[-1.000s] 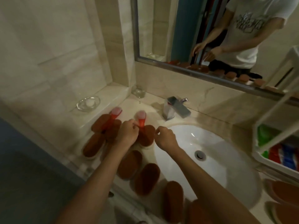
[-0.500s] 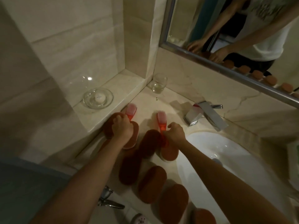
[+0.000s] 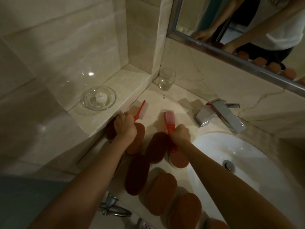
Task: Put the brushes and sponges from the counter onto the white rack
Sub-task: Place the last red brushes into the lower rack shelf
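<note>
I have my left hand and right hand each closed round a red brush, the left brush pointing to one o'clock and the right brush to twelve, gripped by the handles so I can probably carry both to the rack together.

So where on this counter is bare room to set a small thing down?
Bare counter lies between the glass, the tap and the two brush heads. The ledge right of the glass dish is bare too. Nearer the person, sponges crowd the strip left of the sink, where both hands grip brushes.
</note>
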Demonstrator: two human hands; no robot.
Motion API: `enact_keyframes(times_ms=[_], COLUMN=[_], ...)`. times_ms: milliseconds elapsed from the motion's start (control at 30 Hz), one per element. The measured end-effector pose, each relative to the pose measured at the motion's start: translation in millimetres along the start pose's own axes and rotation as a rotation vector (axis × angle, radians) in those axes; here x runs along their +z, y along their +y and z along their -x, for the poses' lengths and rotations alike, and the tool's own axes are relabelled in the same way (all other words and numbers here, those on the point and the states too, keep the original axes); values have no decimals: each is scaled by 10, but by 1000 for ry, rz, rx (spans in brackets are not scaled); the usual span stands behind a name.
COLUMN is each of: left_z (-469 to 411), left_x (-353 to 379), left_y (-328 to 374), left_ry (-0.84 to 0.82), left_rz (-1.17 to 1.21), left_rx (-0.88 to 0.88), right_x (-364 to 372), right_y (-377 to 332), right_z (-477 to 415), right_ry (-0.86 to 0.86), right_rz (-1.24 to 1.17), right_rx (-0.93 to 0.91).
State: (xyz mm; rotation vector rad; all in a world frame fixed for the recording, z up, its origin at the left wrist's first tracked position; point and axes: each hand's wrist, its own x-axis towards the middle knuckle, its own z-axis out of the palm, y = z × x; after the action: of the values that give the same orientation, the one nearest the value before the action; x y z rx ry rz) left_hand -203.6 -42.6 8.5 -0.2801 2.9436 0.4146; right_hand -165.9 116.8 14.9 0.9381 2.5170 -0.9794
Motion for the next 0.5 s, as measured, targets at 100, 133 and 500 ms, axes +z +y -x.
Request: enact_keyframes(times_ms=[100,133,500], left_z=[68,85,636], left_x=[-3,-13,-453], left_y=[33,40,296], left_ry=[14,28,44], left_rz=[-22,-10,429], left_rx=[43,50,77], right_x=[20,24,-357], right_y=[-11,-17,125], right_z=[-19,-29,519], right_ry=[12,22,113], right_rz=[-38,-65,-219], right_rx=[17,20,-162])
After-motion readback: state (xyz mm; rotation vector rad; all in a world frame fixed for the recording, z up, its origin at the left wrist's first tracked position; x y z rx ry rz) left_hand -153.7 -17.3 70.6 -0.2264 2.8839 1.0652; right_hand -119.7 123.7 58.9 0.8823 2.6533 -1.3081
